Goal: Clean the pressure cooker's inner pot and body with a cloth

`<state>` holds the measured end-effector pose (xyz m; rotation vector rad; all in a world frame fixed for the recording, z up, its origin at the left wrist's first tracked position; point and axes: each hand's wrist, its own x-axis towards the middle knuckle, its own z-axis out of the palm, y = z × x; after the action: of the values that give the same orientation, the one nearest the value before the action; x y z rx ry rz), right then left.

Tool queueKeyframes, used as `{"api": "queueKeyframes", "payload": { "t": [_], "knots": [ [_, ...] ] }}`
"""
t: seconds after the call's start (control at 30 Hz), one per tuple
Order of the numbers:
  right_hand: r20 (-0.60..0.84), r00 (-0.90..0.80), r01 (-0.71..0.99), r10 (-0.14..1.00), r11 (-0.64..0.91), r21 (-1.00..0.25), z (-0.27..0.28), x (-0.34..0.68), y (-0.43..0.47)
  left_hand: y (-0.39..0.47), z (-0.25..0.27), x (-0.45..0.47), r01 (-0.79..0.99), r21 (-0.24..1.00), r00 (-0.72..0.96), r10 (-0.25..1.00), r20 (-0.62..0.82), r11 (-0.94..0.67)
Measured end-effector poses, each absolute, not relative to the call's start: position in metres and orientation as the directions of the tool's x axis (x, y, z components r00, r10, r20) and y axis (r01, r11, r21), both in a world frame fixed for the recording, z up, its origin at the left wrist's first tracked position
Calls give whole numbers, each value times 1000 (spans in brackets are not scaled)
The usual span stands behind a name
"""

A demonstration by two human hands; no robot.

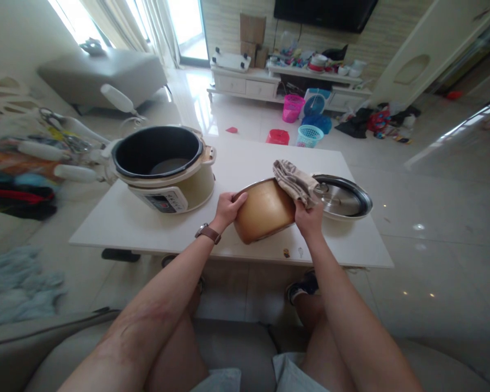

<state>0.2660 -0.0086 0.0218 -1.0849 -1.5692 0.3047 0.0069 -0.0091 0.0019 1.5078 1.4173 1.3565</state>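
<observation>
A golden-brown inner pot is tilted over the white table, its opening facing away from me. My left hand grips the pot's left rim, thumb on the outer wall. At the pot's right side my right hand is closed on a striped grey-beige cloth, which drapes over the rim; whether those fingers also press on the pot is hard to see. To the left stands the rice cooker body, lidless, with a dark hollow inside and a control panel in front. A round lid with a metal inner face lies on the right.
The white table carries these things, with small stickers near its front edge. A white-bladed fan stands close to the cooker's left. Beyond are pink and blue baskets, a TV cabinet and a grey ottoman.
</observation>
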Motion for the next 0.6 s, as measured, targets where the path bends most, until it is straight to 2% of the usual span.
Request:
{"api": "queueKeyframes", "payload": {
  "t": [0.13,0.2,0.6],
  "knots": [
    [725,-118,578,679,641,-506,36,263,-23,-8,0,9,304,931,-108,963,247,-204],
    [739,-153,578,656,666,-472,38,262,-25,-7,-1,9,313,927,-113,961,253,-208],
    [680,-35,513,732,597,-616,29,266,-17,-8,2,11,320,924,-119,958,261,-212]
  ]
}}
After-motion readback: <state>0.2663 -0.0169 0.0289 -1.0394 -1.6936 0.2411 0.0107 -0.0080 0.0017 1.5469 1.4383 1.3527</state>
